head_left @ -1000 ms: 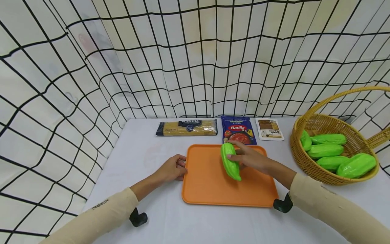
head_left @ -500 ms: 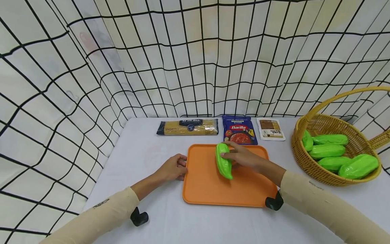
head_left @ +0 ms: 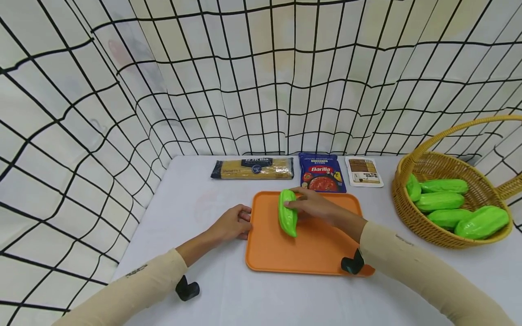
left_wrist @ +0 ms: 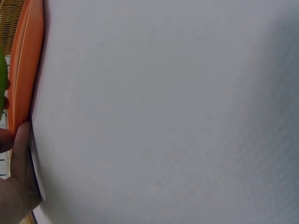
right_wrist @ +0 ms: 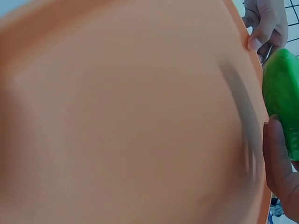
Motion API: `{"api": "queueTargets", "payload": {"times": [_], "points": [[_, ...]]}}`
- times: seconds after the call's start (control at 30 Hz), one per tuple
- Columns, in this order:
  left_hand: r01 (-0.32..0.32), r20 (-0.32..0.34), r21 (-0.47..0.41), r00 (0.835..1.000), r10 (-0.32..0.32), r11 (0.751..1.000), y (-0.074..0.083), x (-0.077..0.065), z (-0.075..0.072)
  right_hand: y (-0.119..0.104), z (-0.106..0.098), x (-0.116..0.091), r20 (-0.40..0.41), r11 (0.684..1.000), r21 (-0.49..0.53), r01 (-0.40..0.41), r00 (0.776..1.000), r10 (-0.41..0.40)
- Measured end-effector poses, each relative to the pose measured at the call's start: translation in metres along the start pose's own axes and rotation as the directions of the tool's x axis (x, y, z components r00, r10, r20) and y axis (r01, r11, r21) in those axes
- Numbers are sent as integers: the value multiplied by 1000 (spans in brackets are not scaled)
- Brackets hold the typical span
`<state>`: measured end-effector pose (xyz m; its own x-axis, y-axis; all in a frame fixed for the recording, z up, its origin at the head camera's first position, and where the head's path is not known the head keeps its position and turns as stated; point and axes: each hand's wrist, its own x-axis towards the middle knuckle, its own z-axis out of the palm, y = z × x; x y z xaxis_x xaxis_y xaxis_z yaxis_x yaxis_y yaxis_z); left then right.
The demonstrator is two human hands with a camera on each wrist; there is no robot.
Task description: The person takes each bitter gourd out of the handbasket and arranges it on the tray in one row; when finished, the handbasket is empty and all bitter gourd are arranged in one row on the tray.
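My right hand (head_left: 316,203) grips a bright green, glossy vegetable (head_left: 287,213) shaped like a bitter melon, its pointed end toward me. It is held over the left half of an orange tray (head_left: 318,253), and its shadow falls on the tray in the right wrist view. There the fingers (right_wrist: 275,154) lie along the green skin (right_wrist: 282,88). At the tray's left edge my left hand (head_left: 231,222) pinches the rim, thumb on top. The left wrist view shows that hand (left_wrist: 16,182) at the orange rim (left_wrist: 28,60).
A wicker basket (head_left: 412,228) with a tall handle stands at the right, holding several more green vegetables (head_left: 440,201). Behind the tray lie a spaghetti pack (head_left: 253,168), a blue Barilla pouch (head_left: 322,173) and a white-and-brown packet (head_left: 364,172). Black netting over white cloth encloses the back and sides.
My right hand has carried the green vegetable leftward over the tray, from right of its middle toward its left side. My left hand stays at the rim.
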<state>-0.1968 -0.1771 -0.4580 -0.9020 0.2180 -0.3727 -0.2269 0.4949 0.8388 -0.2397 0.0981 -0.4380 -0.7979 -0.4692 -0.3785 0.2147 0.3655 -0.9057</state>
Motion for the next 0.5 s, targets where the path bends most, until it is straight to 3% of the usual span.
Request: {"api": "queueTargets", "payload": {"times": [0.5], "points": [[20,-3,9,1000,-20,1000,3,0,-1,-11,19,29,-6,999,4,-49,999,49]]}}
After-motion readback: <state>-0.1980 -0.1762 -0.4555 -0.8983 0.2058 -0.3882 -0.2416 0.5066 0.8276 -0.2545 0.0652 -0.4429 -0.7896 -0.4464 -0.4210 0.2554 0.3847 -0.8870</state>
